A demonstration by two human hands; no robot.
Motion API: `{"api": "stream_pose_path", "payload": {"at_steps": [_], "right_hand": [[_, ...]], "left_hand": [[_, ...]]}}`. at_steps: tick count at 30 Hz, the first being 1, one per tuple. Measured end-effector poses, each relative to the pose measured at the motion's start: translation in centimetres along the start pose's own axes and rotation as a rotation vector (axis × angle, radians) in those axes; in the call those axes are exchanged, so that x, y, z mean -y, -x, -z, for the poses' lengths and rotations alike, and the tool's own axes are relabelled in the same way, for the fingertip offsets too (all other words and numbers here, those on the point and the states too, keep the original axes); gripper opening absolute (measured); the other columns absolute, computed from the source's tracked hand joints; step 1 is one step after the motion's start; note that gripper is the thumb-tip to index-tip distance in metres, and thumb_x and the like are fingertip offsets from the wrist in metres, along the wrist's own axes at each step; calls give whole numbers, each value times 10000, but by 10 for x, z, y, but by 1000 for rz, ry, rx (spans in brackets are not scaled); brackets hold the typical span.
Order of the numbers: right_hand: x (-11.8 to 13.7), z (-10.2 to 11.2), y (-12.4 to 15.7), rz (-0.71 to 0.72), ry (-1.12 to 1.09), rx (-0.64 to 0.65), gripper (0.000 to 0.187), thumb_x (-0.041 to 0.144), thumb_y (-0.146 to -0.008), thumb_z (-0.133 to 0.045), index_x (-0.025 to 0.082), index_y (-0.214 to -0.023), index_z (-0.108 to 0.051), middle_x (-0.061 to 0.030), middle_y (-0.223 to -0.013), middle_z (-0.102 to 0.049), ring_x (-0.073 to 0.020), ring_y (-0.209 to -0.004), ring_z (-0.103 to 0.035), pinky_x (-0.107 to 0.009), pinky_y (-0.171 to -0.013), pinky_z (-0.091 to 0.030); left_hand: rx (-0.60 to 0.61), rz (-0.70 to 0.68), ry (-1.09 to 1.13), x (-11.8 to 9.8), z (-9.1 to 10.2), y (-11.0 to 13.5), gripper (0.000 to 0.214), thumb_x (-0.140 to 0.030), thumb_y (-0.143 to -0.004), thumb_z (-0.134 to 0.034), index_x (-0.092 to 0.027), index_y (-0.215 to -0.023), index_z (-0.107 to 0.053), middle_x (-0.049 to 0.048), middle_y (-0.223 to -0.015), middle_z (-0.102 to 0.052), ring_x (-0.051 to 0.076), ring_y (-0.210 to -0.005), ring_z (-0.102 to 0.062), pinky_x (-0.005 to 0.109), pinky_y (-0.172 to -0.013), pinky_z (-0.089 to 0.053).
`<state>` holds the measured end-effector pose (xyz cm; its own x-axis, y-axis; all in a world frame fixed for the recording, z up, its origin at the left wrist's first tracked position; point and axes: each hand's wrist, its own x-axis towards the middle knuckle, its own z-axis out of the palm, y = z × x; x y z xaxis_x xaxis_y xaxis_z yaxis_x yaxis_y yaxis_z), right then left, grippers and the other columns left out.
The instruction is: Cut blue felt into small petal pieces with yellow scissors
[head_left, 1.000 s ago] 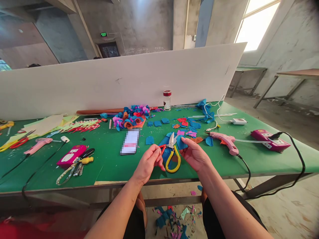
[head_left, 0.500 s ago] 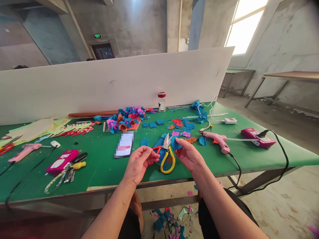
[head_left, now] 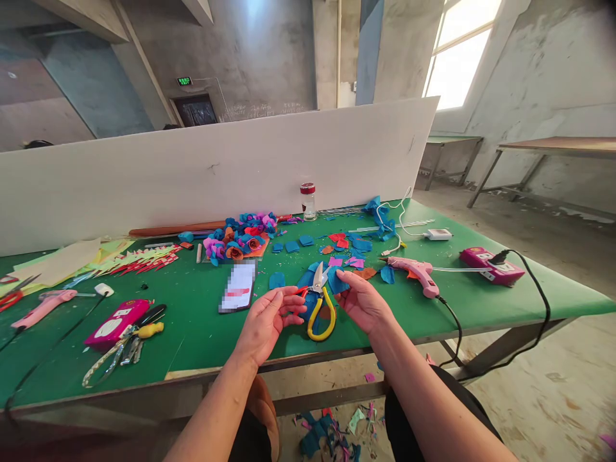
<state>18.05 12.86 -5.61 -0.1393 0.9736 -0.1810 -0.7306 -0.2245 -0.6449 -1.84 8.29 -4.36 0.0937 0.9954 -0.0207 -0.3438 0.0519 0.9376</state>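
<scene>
My right hand (head_left: 368, 305) pinches a blue crepe-paper petal (head_left: 337, 280) between thumb and fingers, just right of the scissors' blades. My left hand (head_left: 269, 321) is raised at the table's front, fingers loosely apart, with nothing visible in them. Its fingertips are beside a small red part (head_left: 301, 291), and I cannot tell whether they touch it. Between both hands lie yellow-handled scissors (head_left: 315, 325), blades pointing away, over blue paper pieces (head_left: 306, 277). Past the left hand, a loose blue petal (head_left: 276, 280) lies on the green table (head_left: 202, 340).
A phone (head_left: 238, 285) lies left of my hands, with paper flowers (head_left: 238, 237) behind it. On the right are a pink glue gun (head_left: 416, 269), its cord and a magenta box (head_left: 491, 266). A lidded jar (head_left: 308, 202) stands by the white board (head_left: 192, 173). Paper scraps litter the floor.
My left fingers have opened from a closer pinch and spread apart. The right hand still holds the blue petal, now turned slightly. The view has shifted a little.
</scene>
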Motion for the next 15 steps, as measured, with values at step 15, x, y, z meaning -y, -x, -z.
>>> {"api": "stream_pose_path", "payload": {"at_steps": [15], "right_hand": [[4, -1, 2, -2, 12, -27, 189, 242, -622, -867, 198, -701, -702, 27, -661, -714, -81, -515, -589, -169, -456, -477]], "left_hand": [[-83, -12, -48, 0, -2, 0, 333, -381, -684, -846, -109, -821, -712, 52, -716, -710, 112, -583, -628, 224, -565, -542]]}}
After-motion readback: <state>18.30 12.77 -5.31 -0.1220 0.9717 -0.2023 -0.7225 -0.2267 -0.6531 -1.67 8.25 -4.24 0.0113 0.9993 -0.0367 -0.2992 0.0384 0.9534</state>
